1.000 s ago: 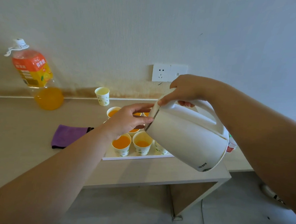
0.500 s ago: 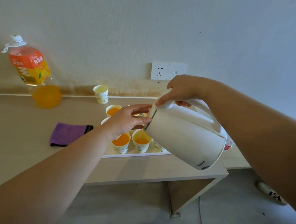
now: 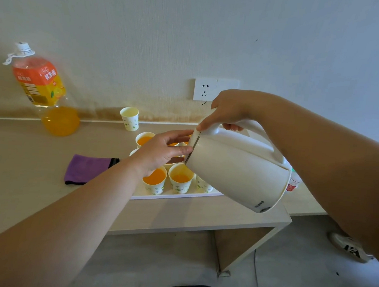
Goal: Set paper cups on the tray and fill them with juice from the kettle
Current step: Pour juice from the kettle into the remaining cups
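A white kettle (image 3: 235,170) is tipped steeply to the left over the tray, its mouth above a partly filled paper cup (image 3: 180,180) in the front row. My right hand (image 3: 228,111) grips the kettle's handle from above. My left hand (image 3: 163,150) presses its fingertips against the kettle's lid edge, fingers nearly straight. Several paper cups with orange juice stand on the white tray (image 3: 176,195); one full cup (image 3: 154,182) is at front left, another (image 3: 143,138) at the back. My left hand and the kettle hide the middle cups.
One paper cup (image 3: 129,118) stands off the tray by the wall. A large orange juice bottle (image 3: 43,90) stands at the back left, a purple cloth (image 3: 87,169) lies left of the tray. A wall socket (image 3: 206,89) is behind. The table edge runs just before the tray.
Both hands and the tipped kettle keep almost the same pose over the front cup. The view has shifted slightly.
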Motion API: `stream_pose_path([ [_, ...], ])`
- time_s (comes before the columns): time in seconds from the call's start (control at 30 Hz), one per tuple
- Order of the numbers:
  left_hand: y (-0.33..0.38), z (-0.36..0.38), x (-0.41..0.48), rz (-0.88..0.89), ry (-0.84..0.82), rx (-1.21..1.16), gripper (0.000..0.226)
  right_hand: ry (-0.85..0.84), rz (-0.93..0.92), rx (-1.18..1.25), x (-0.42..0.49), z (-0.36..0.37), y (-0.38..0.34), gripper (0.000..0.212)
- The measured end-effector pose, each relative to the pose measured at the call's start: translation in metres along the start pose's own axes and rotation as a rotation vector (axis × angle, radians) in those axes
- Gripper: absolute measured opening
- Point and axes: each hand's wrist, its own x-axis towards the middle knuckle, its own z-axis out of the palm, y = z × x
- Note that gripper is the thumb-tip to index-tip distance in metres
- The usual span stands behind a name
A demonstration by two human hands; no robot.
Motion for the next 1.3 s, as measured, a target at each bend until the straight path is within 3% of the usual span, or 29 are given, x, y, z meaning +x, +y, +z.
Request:
stream_pose_path([
  [0.8, 0.0003, -0.0007, 0.0007, -0.020, 0.015, -0.036, 0.037, 0.009, 0.015, -0.019, 0.0028, -0.0062, -0.0069, 0.047],
  [1.0, 0.0020, -0.0004, -0.0011, -0.014, 0.023, -0.035, 0.037, 0.009, 0.027, -0.009, 0.0034, -0.0073, -0.0082, 0.064],
  [1.3, 0.0059, -0.0003, -0.0036, -0.002, 0.015, -0.054, 0.036, 0.005, 0.017, -0.026, 0.0080, -0.0091, -0.0088, 0.072],
])
